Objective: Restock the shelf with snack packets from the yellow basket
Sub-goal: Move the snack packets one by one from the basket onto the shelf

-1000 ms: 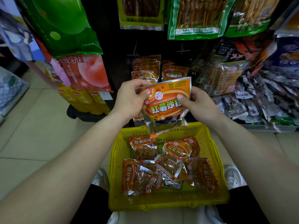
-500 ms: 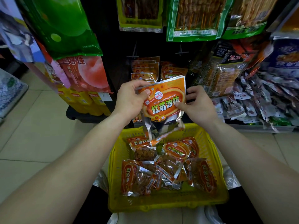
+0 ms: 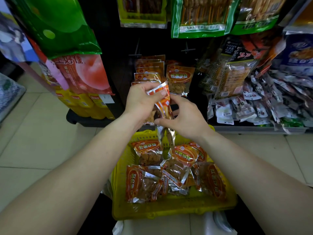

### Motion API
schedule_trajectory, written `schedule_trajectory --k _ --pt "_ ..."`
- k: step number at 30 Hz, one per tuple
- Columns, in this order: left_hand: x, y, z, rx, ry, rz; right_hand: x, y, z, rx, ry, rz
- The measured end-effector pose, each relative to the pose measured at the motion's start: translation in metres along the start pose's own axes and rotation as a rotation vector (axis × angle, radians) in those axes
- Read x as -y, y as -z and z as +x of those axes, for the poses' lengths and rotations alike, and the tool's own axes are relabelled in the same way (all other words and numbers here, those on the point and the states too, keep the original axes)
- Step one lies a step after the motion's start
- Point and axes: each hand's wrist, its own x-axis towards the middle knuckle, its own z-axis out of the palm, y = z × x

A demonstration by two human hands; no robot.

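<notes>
Dark shelf [image 3: 111,48], orange-silver snack packet [image 3: 164,106] edge-on, left hand [image 3: 140,100], right hand [image 3: 188,119] gripping

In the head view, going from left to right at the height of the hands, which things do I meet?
The pink peach bag → left hand → snack packet, held by both hands → right hand → pile of small white packets.

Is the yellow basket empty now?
No, several orange snack packets lie inside the yellow basket.
</notes>
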Motion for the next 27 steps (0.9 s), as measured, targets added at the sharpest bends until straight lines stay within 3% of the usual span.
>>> schedule_trajectory --k 5,11,22,27 --pt "-0.007 0.002 -0.002 0.110 0.017 -0.041 -0.005 0.010 0.004 0.049 0.034 0.033" --pt "-0.007 0.004 -0.005 -0.003 0.007 -0.051 -0.006 0.006 0.003 0.058 0.036 0.030" --pt "-0.005 0.015 0.000 -0.034 0.012 -0.059 -0.013 0.024 0.008 0.216 -0.098 0.210" --pt "-0.001 0.031 0.005 -0.057 0.070 -0.040 -0.018 0.034 0.009 0.122 -0.098 0.149"
